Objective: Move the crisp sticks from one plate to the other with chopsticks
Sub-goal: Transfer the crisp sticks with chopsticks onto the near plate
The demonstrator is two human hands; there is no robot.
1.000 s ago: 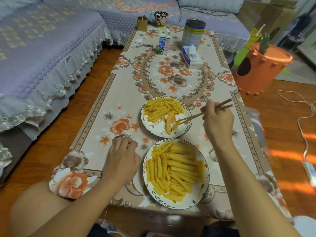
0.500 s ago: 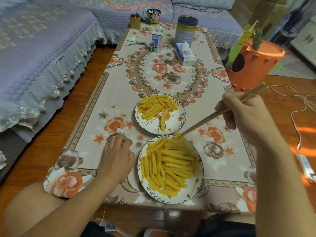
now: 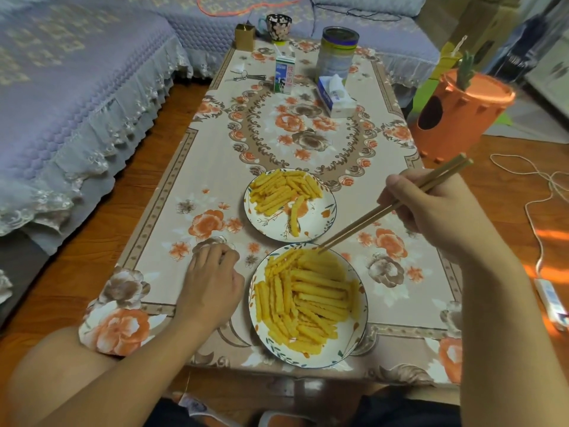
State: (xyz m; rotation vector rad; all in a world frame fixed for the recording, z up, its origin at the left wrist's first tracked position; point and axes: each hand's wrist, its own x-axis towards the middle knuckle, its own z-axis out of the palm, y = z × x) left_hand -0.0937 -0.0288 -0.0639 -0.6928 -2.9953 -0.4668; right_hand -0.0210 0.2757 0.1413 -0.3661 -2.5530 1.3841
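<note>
Two white flowered plates lie on the table. The near plate [image 3: 354, 343] is heaped with yellow crisp sticks [image 3: 308, 297]. The far plate [image 3: 323, 220] holds a smaller pile of crisp sticks [image 3: 281, 192] at its back left and one stick apart near its middle. My right hand [image 3: 431, 211] grips a pair of wooden chopsticks [image 3: 378, 211], whose tips touch the sticks at the far rim of the near plate. My left hand [image 3: 212, 285] rests on the tablecloth left of the near plate, fingers curled, holding nothing.
At the table's far end stand a milk carton [image 3: 284, 73], a tall tin [image 3: 337, 53], a tissue box [image 3: 335, 95], a mug [image 3: 278, 24], a small brown box [image 3: 244, 37] and scissors [image 3: 246, 77]. A sofa [image 3: 70, 97] runs along the left; an orange bin [image 3: 455, 109] and cables [image 3: 542, 192] are on the right.
My right hand has drawn the chopsticks back from the far plate to the near plate; their tips now sit on the near pile. A stick was left on the far plate. The left hand stayed put.
</note>
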